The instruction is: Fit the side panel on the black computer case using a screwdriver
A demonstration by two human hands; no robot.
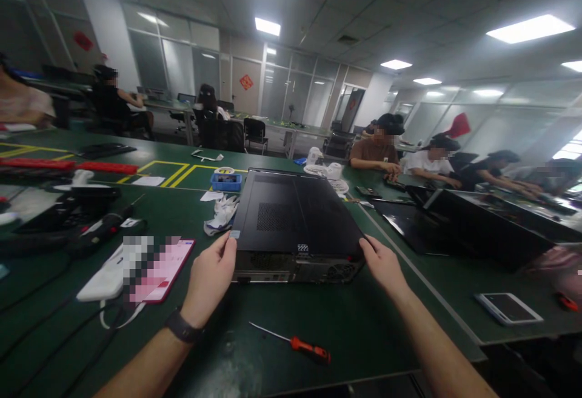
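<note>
A black desktop computer case (313, 204) lies flat on its side with its rear panel facing me. My left hand (211, 271) grips its near left corner, thumb near a small pale sticker. At the near right corner, my right hand (384, 262) holds the case too, thumb on the top edge. The fingers under and behind the edges are hidden. Between my forearms, a screwdriver (297, 344) with an orange and black handle lies on the green table (364, 325), its tip pointing left. White gloves (222, 213) lie beside the case's left side.
Left are a phone (166, 274), a white power bank (102, 283), cables and a power screwdriver (107, 222). A blue bin (226, 181) stands behind the gloves. Right are another opened case (482, 228), a black panel (407, 225) and a white device (508, 308). Several people sit around.
</note>
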